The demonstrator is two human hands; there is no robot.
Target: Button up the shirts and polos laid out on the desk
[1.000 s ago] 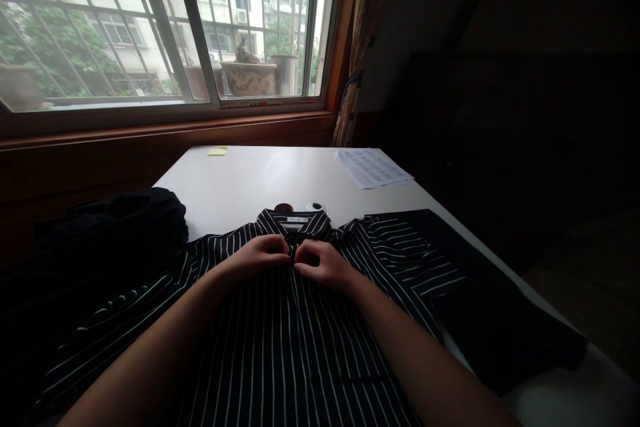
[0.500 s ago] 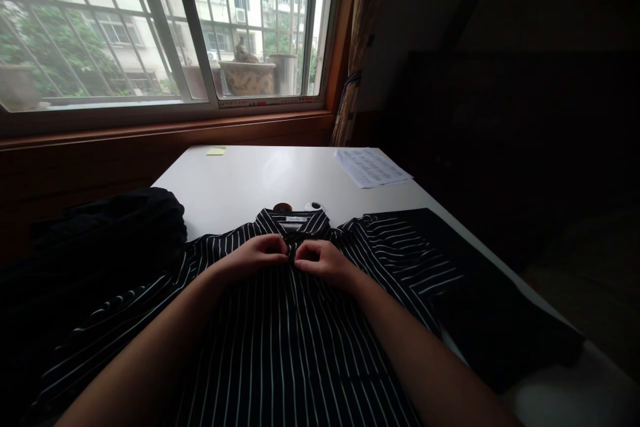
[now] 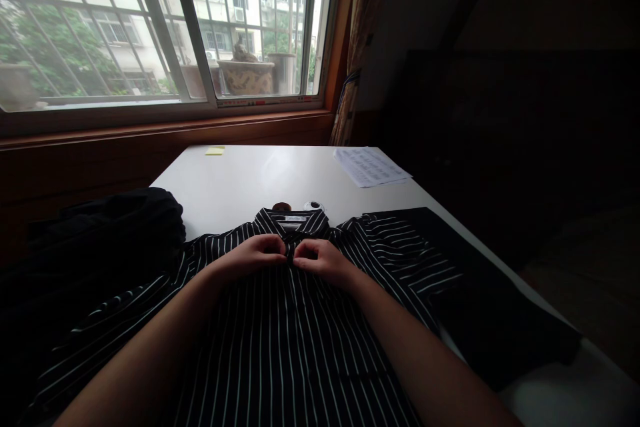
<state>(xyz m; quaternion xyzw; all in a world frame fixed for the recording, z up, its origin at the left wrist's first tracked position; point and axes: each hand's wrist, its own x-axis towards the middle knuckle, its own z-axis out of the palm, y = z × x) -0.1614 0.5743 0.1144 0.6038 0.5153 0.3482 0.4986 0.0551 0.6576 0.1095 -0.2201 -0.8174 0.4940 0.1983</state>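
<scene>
A black shirt (image 3: 295,333) with white stripes lies spread face up, its collar (image 3: 316,220) pointing away from me. Just below the collar, my left hand (image 3: 263,251) pinches the shirt's front at the placket. Close beside it on the right, my right hand (image 3: 320,259) pinches the same front strip, thumb against fingers. The fingertips of both hands almost meet; whether a button is between them is too small and dark to tell. A pale label (image 3: 294,219) shows inside the collar.
A dark heap of cloth (image 3: 110,220) sits at the left, and dark fabric (image 3: 500,307) lies under the right sleeve. Beyond the collar are a brown round item (image 3: 281,207) and a white one (image 3: 314,205). Papers (image 3: 373,167) and yellow notes (image 3: 215,151) lie on the white table (image 3: 240,177).
Both hands keep their pinch at the shirt's front, with hardly any movement. The whole view has shifted very slightly.
</scene>
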